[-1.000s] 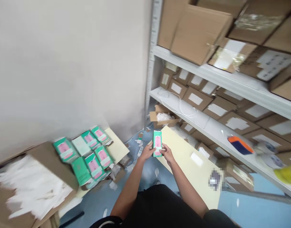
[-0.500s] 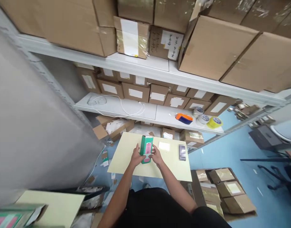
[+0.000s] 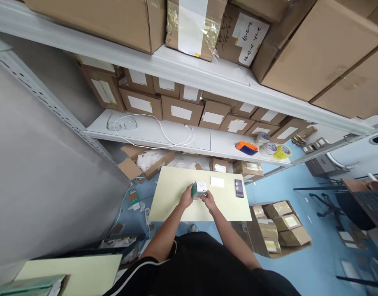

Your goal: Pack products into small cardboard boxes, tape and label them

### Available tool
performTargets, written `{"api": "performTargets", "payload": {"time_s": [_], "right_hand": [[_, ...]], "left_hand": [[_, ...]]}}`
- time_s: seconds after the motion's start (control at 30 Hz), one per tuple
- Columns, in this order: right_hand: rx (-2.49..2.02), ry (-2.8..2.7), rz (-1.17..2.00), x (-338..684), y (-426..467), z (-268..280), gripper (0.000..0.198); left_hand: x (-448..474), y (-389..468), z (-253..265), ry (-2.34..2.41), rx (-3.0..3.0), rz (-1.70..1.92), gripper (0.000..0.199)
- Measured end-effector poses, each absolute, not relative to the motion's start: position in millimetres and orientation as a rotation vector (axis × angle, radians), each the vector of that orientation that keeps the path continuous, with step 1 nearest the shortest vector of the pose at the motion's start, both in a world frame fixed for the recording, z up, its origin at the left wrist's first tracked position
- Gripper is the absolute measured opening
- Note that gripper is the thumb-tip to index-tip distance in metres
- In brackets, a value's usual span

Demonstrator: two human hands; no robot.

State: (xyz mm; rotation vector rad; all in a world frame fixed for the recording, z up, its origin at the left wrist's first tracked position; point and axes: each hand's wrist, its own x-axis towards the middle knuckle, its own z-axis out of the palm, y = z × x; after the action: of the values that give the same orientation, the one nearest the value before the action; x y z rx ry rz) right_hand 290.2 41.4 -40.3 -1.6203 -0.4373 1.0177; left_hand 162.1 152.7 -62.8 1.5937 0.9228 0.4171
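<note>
Green box, one: between the two hands, over the middle of the bench; whether it touches the surface cannot be told. White end faces up, uncovered by fingers, presumably for viewing. Left hand: part-curled, gripping the box's left side. Right hand: fingers bent against its near right edge, likely steadying. White card: far right of box, apart, probably keeping space free.

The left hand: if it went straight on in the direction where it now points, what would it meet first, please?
The green box: the left hand is at its side and appears to touch it. What comes beyond is uncertain, since depth is unclear.
</note>
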Motion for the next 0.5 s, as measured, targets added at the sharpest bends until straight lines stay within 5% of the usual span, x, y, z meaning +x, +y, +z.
{"api": "performTargets", "payload": {"time_s": [0.27, 0.5], "right_hand": [[-1.756, -0.478, 0.941, 261, 30, -64, 0.053], [-1.868, -0.518, 0.746, 242, 20, -73, 0.075]], "left_hand": [[145, 147, -67, 0.778, 1.777, 0.313, 0.092], [142, 172, -40, 0.705, 1.856, 0.217, 0.048]]}}
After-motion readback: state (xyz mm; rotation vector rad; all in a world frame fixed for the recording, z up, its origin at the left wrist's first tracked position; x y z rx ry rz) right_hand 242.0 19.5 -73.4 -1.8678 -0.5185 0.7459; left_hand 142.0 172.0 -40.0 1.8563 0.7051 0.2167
